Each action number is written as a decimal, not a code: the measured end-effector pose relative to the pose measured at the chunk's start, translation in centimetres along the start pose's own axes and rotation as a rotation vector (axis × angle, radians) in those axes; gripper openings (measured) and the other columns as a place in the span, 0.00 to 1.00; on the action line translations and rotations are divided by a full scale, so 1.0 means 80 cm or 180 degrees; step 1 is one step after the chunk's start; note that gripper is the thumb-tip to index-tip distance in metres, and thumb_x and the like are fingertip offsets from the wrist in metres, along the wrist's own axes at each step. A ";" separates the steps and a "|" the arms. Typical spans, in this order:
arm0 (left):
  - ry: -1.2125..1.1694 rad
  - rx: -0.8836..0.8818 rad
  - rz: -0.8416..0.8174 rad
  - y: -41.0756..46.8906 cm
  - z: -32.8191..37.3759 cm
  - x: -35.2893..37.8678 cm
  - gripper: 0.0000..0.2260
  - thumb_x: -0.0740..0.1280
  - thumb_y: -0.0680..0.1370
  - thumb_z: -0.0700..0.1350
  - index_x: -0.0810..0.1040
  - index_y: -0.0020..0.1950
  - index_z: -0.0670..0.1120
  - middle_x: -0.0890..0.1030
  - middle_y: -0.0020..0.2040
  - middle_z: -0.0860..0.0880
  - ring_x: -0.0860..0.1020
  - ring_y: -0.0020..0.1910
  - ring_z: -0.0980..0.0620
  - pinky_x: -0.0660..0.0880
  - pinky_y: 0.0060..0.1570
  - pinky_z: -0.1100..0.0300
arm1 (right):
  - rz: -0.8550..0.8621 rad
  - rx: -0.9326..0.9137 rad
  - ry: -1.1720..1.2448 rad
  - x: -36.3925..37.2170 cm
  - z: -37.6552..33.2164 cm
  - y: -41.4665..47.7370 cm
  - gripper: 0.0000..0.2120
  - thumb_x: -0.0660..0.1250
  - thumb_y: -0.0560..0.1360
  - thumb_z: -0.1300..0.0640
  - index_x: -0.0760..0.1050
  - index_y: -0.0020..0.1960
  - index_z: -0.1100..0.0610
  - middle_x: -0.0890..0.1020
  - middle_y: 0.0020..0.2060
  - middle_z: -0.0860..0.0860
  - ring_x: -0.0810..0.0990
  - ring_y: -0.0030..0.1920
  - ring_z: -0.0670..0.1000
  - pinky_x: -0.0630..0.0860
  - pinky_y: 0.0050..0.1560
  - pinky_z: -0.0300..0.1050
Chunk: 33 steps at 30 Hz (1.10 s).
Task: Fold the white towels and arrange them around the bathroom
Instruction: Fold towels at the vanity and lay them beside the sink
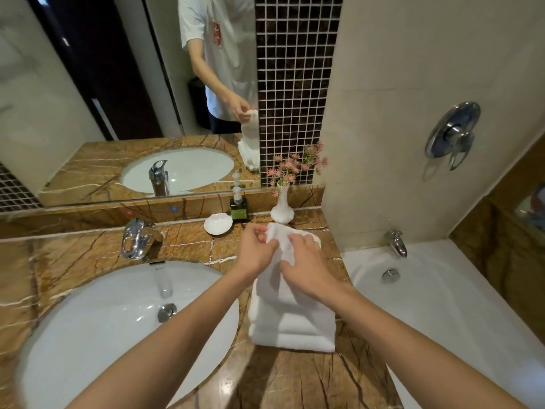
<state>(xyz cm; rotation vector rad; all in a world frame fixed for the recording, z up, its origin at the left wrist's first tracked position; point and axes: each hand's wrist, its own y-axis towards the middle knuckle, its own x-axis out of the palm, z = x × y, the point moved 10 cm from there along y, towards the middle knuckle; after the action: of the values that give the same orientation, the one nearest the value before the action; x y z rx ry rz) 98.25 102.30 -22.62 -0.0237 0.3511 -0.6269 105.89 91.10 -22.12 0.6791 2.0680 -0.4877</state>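
White terry, mid-fold: a small towel (281, 240) is held up over the table (295, 379), the left hand (255, 250) pinching its far left edge and the right hand (306, 261) curled round its right side, both clamped on the cloth and close together. Its lower end hangs toward a stack of folded towels (295, 329) lying on the brown marble just right of the sink (88, 320); whether it touches the stack cannot be told. By the look of it the folding is well under way, with the stack done and this piece in progress, while spreading the towels around the bathroom appears yet to come. At the far edge, a white vase (282, 208) holds pink flowers (295, 166), a pump bottle (239, 206) carries dark liquid, and a shell dish (217, 223) sits beside it. The sink shows only its drain stopper. A bathtub (442, 290) lies right.
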 end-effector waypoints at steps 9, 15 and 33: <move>-0.0347 0.0426 -0.0401 0.008 0.122 -0.029 0.13 0.72 0.71 0.36 0.73 0.47 0.49 0.73 0.36 0.49 0.75 0.36 0.50 0.75 0.32 0.56 | 0.0022 -0.0361 0.1083 -0.057 -0.082 -0.001 0.30 0.65 0.73 0.54 0.58 0.72 0.54 0.71 0.66 0.55 0.71 0.66 0.56 0.72 0.63 0.56; -0.0605 0.0654 -0.0139 -0.008 0.171 -0.081 0.14 0.72 0.70 0.33 0.73 0.52 0.43 0.74 0.36 0.47 0.74 0.36 0.49 0.76 0.36 0.52 | -0.0084 -0.0934 0.1527 -0.086 -0.147 0.003 0.30 0.63 0.75 0.63 0.58 0.74 0.51 0.71 0.67 0.49 0.70 0.66 0.46 0.68 0.63 0.42; 0.0193 0.0910 0.0899 -0.081 0.140 -0.370 0.14 0.65 0.67 0.33 0.79 0.45 0.50 0.82 0.42 0.48 0.78 0.38 0.56 0.78 0.34 0.62 | -0.0756 -0.1885 0.1991 -0.027 -0.401 -0.030 0.20 0.53 0.68 0.71 0.79 0.42 0.52 0.82 0.38 0.51 0.80 0.39 0.49 0.75 0.33 0.40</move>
<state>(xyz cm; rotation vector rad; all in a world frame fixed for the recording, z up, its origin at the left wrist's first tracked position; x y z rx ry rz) 75.96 113.17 -1.93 0.3141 0.3135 -0.3936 85.35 106.81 -2.92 0.2359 2.7148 0.2611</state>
